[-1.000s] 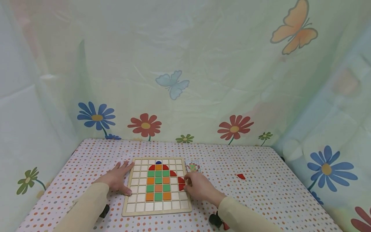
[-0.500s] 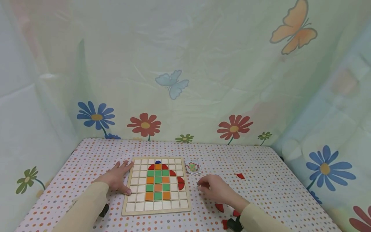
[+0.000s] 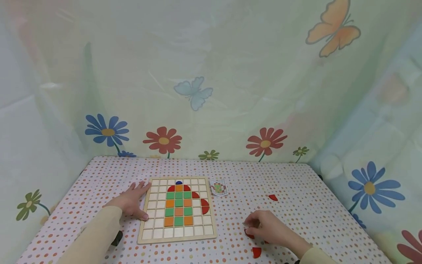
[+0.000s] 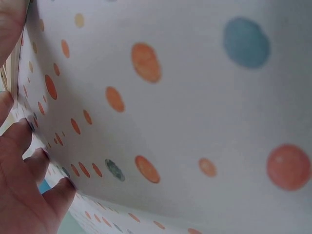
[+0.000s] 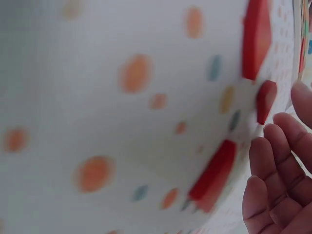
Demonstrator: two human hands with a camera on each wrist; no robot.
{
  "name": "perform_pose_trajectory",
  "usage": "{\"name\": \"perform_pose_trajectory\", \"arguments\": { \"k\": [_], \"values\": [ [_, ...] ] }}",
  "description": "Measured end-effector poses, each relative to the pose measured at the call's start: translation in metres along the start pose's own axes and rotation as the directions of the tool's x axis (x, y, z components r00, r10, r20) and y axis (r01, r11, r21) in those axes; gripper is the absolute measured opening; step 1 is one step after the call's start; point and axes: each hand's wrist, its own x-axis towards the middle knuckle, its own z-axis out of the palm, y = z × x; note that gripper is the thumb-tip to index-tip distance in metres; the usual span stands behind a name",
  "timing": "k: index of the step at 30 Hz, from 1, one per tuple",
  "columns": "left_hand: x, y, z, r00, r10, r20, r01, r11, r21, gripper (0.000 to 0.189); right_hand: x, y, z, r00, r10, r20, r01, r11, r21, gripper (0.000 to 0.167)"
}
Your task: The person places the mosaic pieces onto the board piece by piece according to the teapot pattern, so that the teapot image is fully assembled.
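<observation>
A wooden grid board (image 3: pixel 178 241) bears green, orange, red and blue pieces in its white squares. My left hand (image 3: pixel 129 201) rests at its left edge, fingers spread and thumb on the frame. In the left wrist view, the fingers of the left hand (image 4: pixel 24 180) touch the dotted cloth. To the right of the board, my right hand (image 3: pixel 268 227) hovers with its fingertips right at a red quarter-circle piece (image 3: pixel 249 234). The right wrist view shows the relaxed fingers of the right hand (image 5: pixel 278 175) beside a red piece (image 5: pixel 265 101), with a gap between thumb and fingers.
Another red quarter-circle (image 3: pixel 256 252) lies nearer the front, and one more red piece (image 3: pixel 273 197) lies farther back on the dotted cloth (image 3: pixel 296 198). A small picture card (image 3: pixel 218 187) sits at the board's upper right corner. A flowered curtain (image 3: pixel 224 91) stands behind the table.
My right hand has left the red pieces at the board's right edge and moved right and toward me, to the loose red pieces. The left hand stays at the board.
</observation>
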Motion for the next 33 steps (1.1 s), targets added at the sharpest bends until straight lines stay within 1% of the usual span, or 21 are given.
{"name": "perform_pose_trajectory", "arguments": {
  "k": [4,7,12,22,24,27,30,33],
  "values": [
    [0.0001,0.0001,-0.0001,1.0,-0.005,0.004,0.005,1.0,-0.001,0.122,-0.0051,0.0068,0.0013,1.0,-0.002,0.012,0.002,1.0,-0.001,0.021],
    [0.0001,-0.0003,-0.0001,1.0,-0.006,0.006,0.006,1.0,-0.003,0.122,-0.0057,0.0079,0.0035,1.0,0.015,-0.009,-0.015,1.0,-0.025,0.024],
    [-0.0001,-0.0005,-0.0002,1.0,0.0,0.008,0.0,1.0,-0.003,0.122,-0.0063,0.0077,0.0065,0.996,0.076,-0.039,-0.077,0.996,-0.041,0.023],
    [-0.002,0.0014,-0.0024,1.0,0.006,0.003,-0.006,1.0,0.003,0.121,-0.0059,0.0081,0.0062,0.995,0.088,-0.036,-0.089,0.996,-0.03,0.019],
    [-0.0023,0.0017,-0.0028,1.0,0.011,0.003,-0.011,1.0,0.006,0.12,-0.0047,0.009,0.0054,0.998,0.057,-0.021,-0.058,0.998,-0.038,0.017],
    [-0.002,0.0019,-0.003,1.0,0.008,0.003,-0.008,1.0,0.009,0.121,-0.0032,0.0105,0.0046,1.0,-0.017,0.011,0.018,0.999,-0.049,0.016],
    [-0.0017,0.0014,-0.0022,1.0,0.004,0.005,-0.004,1.0,0.003,0.121,-0.0025,0.0107,0.0047,0.994,-0.102,0.043,0.104,0.994,-0.041,0.019],
    [-0.0023,0.0014,-0.0017,1.0,-0.001,0.006,0.001,1.0,-0.013,0.122,-0.0018,0.0096,0.0059,0.987,-0.152,0.056,0.154,0.988,-0.022,0.023]
  ]
}}
